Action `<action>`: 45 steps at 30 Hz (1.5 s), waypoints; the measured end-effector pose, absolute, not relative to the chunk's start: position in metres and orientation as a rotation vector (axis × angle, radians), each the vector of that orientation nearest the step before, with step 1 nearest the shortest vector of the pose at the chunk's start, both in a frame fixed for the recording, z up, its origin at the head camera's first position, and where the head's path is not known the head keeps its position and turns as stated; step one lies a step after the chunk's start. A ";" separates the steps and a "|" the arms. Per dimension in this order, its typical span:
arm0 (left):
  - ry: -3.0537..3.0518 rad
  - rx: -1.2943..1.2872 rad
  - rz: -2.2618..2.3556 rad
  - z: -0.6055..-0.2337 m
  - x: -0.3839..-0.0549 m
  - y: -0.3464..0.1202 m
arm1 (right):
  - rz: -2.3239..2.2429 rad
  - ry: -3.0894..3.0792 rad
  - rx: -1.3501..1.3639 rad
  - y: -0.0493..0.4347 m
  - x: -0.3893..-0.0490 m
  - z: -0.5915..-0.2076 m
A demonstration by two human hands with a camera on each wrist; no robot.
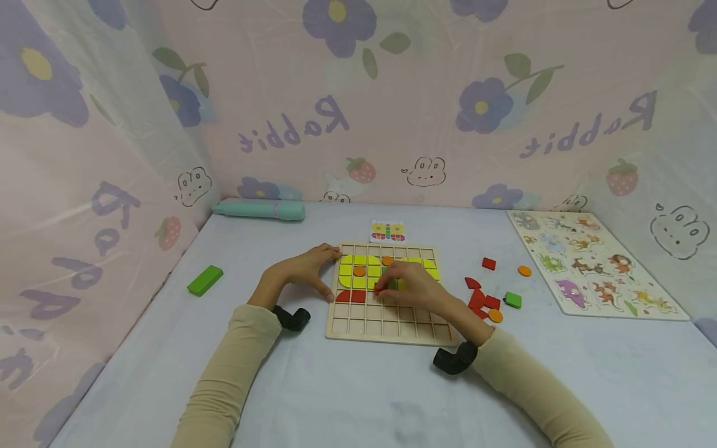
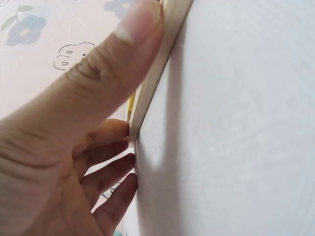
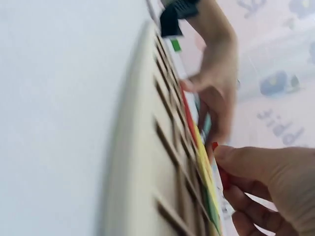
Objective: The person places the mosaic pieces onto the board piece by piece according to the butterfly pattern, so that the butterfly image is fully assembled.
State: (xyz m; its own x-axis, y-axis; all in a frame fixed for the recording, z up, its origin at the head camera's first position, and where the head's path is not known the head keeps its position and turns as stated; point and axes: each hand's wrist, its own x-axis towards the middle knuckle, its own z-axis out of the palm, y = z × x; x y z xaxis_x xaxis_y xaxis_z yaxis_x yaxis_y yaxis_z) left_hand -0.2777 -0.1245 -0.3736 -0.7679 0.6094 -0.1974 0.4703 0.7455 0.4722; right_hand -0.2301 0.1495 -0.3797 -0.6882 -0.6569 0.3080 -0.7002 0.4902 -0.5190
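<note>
A wooden grid board lies on the white tabletop. Yellow tiles and orange discs fill part of its far half, with red tiles in the row nearer me. My left hand spans the board's left edge, thumb at the side and fingers at the far corner; the left wrist view shows the thumb against the rim. Over the board's middle my right hand pinches a small red tile between thumb and fingers. That hand hides some tiles behind it.
A small butterfly pattern card lies beyond the board. Loose red pieces, orange discs and a green square lie at right, before an animal puzzle. At left are a green block and a teal pencil-shaped item.
</note>
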 end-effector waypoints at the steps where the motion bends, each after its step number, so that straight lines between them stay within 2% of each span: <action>1: 2.606 0.835 0.574 -0.373 -0.278 -0.125 | 0.959 -2.660 1.235 0.146 -0.228 -0.382; 12: 2.602 0.832 0.575 -0.373 -0.277 -0.124 | 0.912 -2.704 1.234 0.137 -0.226 -0.392; 23: 2.599 0.849 0.577 -0.371 -0.277 -0.124 | 0.955 -2.726 1.204 0.153 -0.227 -0.382; 28: 2.596 0.841 0.580 -0.372 -0.277 -0.124 | 1.005 -2.681 1.125 0.184 -0.226 -0.374; 35: 2.605 0.832 0.565 -0.372 -0.277 -0.124 | 0.933 -2.664 0.985 0.252 -0.219 -0.372; 45: 2.606 0.851 0.558 -0.369 -0.275 -0.124 | 0.850 -2.925 0.781 0.339 -0.209 -0.358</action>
State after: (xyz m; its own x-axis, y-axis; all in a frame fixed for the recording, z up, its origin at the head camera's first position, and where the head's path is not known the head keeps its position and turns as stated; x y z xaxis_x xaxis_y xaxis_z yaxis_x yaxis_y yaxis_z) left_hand -0.2748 -0.1235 -0.3687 -0.7620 0.6172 -0.1960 0.4829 0.7432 0.4632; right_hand -0.2091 0.3391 -0.3579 -0.8767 -0.4626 0.1319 -0.4612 0.7306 -0.5034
